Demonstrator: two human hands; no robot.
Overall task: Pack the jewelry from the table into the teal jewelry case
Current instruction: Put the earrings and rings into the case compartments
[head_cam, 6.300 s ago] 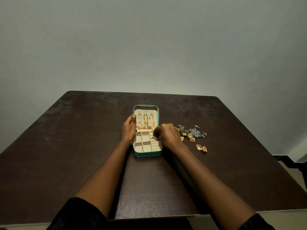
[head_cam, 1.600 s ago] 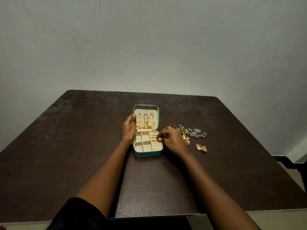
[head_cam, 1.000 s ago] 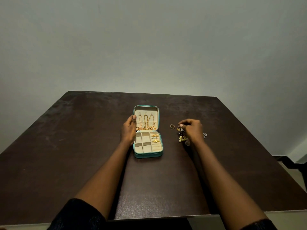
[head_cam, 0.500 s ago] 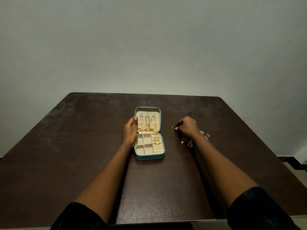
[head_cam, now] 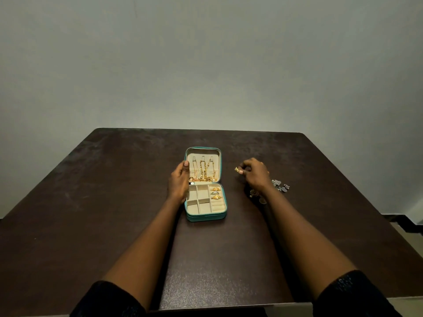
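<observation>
The teal jewelry case [head_cam: 206, 217] lies open in the middle of the dark table [head_cam: 91, 202]. Gold chains [head_cam: 203, 170] hang in its raised lid. Three rings [head_cam: 215, 193] sit in the right-hand slots of the cream tray. My left hand [head_cam: 179, 183] rests against the case's left side, thumb on the lid edge. To the right of the case, my right hand [head_cam: 254, 173] pinches a small gold ring [head_cam: 237, 169] in its fingertips, just above the table. A heap of silver and gold jewelry [head_cam: 280, 185] lies behind and under my right wrist, partly hidden.
A plain grey wall stands behind the table's far edge. The table's right edge drops off to a pale floor [head_cam: 409, 239] with a dark frame piece [head_cam: 402, 221] beside it. My dark sleeves show at the bottom of the view.
My right hand left the case's ring slots, moved right to the heap, and now holds a gold ring that lay on the table beside the heap. My left hand stayed on the case.
</observation>
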